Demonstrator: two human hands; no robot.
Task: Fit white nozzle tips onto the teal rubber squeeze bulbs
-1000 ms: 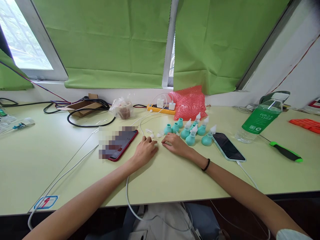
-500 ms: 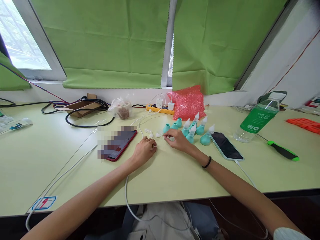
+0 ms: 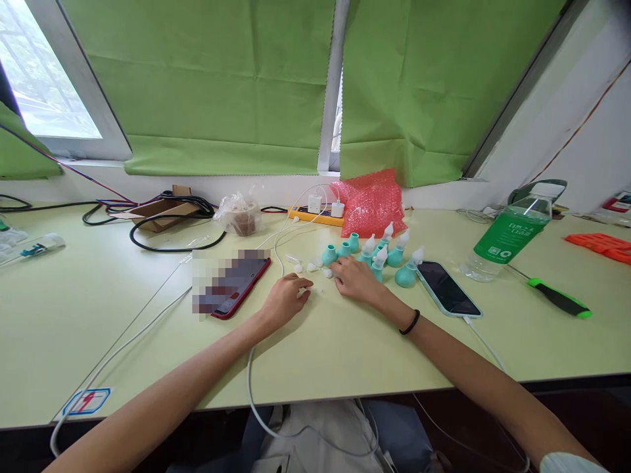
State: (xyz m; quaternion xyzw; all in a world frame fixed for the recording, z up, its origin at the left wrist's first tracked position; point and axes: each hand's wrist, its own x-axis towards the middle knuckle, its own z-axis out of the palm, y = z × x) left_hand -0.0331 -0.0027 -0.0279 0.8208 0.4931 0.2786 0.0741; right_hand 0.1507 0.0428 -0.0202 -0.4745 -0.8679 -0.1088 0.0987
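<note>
My left hand (image 3: 288, 299) rests low over the table, thumb and forefinger brought together at a small clear plastic piece (image 3: 319, 290). My right hand (image 3: 355, 279) lies farther right, its fingers apart and slightly bent, with the fingertips at the base of a teal squeeze bulb (image 3: 329, 255). That bulb stands upright with an uncapped neck, beside other bare bulbs (image 3: 353, 242). Several teal bulbs with clear pointed tips (image 3: 407, 269) stand behind and right of the right hand. Small white plastic parts (image 3: 313, 266) lie between the hands.
A red-cased phone (image 3: 241, 289) lies left, and a charging phone (image 3: 449, 288) lies right. Behind are pink bubble wrap (image 3: 373, 205) and a yellow power strip (image 3: 315, 217). A green-labelled bottle (image 3: 510, 233) and a screwdriver (image 3: 557, 297) are at right. A white cable (image 3: 250, 378) passes under my left forearm.
My right hand has moved slightly right from the small white parts to the teal bulb. A white part beneath it is now uncovered. My left forefinger and thumb have stretched forward from a curled pose.
</note>
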